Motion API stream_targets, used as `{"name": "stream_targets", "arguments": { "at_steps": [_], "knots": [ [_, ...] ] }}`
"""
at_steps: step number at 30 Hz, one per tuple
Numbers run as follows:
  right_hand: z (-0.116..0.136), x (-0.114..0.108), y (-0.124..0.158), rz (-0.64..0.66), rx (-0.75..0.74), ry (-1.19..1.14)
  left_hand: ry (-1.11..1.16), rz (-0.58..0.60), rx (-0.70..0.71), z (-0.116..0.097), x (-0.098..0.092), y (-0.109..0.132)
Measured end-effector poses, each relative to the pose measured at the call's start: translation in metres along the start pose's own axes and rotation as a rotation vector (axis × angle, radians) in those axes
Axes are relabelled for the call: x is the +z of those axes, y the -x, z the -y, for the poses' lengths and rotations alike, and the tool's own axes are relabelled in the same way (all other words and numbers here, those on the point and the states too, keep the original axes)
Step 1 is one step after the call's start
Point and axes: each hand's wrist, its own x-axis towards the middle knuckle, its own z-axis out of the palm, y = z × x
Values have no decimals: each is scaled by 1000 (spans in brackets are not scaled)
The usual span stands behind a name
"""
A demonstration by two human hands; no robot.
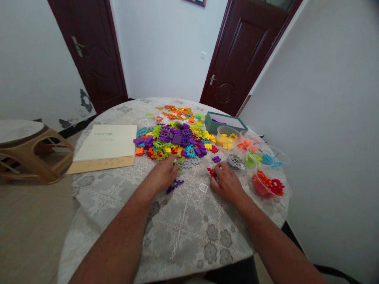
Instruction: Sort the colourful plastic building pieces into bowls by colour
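Note:
At the near edge of a heap of colourful plastic building pieces (177,139), my left hand (165,172) reaches in with its index finger stretched out. Yellow-green and grey pieces lie by its fingertips, and I see nothing held in it. A dark purple piece (175,186) rests on the cloth just below that hand. My right hand (227,182) is low on the table, its fingers bent and closed on a small red building piece (211,171), which sticks out to their left. Nearby lies a white square piece (203,187).
Clear bowls of sorted pieces stand at right, among them a bowl of red pieces (268,185) and a bowl of yellow pieces (227,138). Behind them is a green box (225,123). A paper pad (105,142) lies at left. Further off is a stool (35,152).

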Motion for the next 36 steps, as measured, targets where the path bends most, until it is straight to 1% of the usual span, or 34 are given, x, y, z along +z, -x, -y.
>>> {"name": "stream_targets", "arguments": {
  "at_steps": [3,5,8,10,12,14,16,18,20,24,27,29,31,33,34,36],
  "knots": [
    [-1,-12,18,-61,-72,-79,199,42,-87,-1,-1,0],
    [-11,-25,33,-140,-83,-98,320,67,-133,-3,-2,0],
    [-42,-49,54,-341,-34,-38,425,89,-155,-5,-2,-1],
    [-70,-63,67,-423,32,61,443,102,-142,-5,-2,-1],
    [-96,-72,79,-433,103,173,439,107,-126,-4,-2,-2],
    [-117,-75,88,-404,161,260,429,107,-115,-3,-1,-4],
    [-131,-72,94,-362,200,302,423,107,-106,-3,-2,-4],
    [-135,-65,96,-329,213,304,425,114,-114,-4,-2,-3],
    [-132,-58,95,-341,199,289,435,124,-134,-7,-3,-1],
    [-111,-50,86,-447,129,243,440,133,-140,-11,-4,0],
    [-97,-52,78,-438,116,203,421,140,-130,-13,-6,0],
    [-91,-56,75,-434,144,180,393,131,-130,-14,-8,-1],
    [-84,-62,74,-469,182,145,356,131,-121,-15,-11,-2],
    [-71,-66,75,-501,192,57,331,152,-100,-16,-12,-2],
    [-62,-67,75,-496,187,-18,335,172,-85,-16,-13,-2],
    [-38,-65,74,-429,175,-223,372,235,-58,-19,-13,0]
  ]
}}
